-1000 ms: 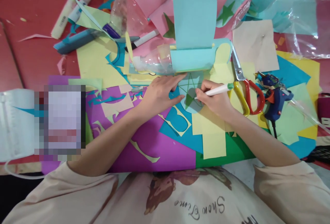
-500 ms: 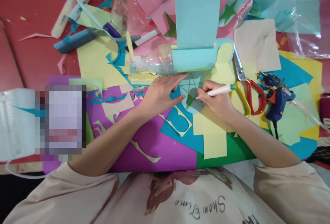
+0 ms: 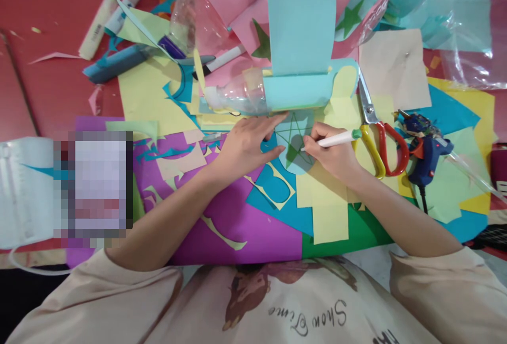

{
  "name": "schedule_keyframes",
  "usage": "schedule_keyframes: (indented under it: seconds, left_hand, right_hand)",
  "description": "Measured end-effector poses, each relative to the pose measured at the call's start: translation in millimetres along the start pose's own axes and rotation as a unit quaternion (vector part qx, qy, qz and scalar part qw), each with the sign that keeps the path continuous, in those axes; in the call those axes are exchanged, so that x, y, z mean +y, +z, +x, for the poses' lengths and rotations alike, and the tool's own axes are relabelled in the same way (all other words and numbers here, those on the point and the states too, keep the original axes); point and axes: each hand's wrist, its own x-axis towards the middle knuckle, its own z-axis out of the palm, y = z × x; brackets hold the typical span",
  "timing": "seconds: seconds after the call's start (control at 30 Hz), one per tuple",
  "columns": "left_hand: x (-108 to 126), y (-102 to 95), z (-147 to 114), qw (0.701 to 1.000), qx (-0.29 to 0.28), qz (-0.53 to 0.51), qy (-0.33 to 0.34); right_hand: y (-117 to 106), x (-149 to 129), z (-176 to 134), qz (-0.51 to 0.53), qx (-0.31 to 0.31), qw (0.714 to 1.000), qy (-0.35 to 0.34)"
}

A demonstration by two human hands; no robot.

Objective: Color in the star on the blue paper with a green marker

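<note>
Pinches a white marker (image 3: 336,138) near its tip in the right hand (image 3: 328,155), over a partly filled green star (image 3: 292,155) on a pale blue disc (image 3: 285,138). Spreads the left hand (image 3: 245,140) wide at the disc's left edge. Has the disc lying just beside a blue-wrapped bottle (image 3: 273,90), left of the scissors (image 3: 369,115).

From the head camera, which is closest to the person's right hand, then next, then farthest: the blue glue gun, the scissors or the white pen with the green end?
1. White pen: held in the right hand.
2. Scissors: just to the right of that hand.
3. Blue glue gun: farther right, past the scissors' red handle.
</note>
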Motion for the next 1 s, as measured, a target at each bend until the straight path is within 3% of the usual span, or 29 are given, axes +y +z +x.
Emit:
schedule_keyframes:
  seconds: [0.3,0.43,0.73,1.0]
  left_hand:
    - [1.5,-2.3,-0.4,1.0,-0.015,0.0,-0.016]
    - [1.7,-2.0,-0.3,1.0,-0.017,0.0,-0.019]
    - [1.2,-2.2,0.2,1.0,-0.018,-0.004,-0.018]
    - [1.0,-2.2,-0.3,1.0,-0.014,-0.004,-0.014]
  right_hand:
    - [-0.8,-2.8,-0.5,0.015,-0.031,0.999,0.029]
    - [-1.3,-3.3,-0.2,0.041,-0.012,0.998,0.047]
    - [-1.4,-0.8,0.6,0.01,0.002,1.0,0.016]
    - [-2.0,-2.4,-0.5,0.012,-0.018,0.999,0.031]
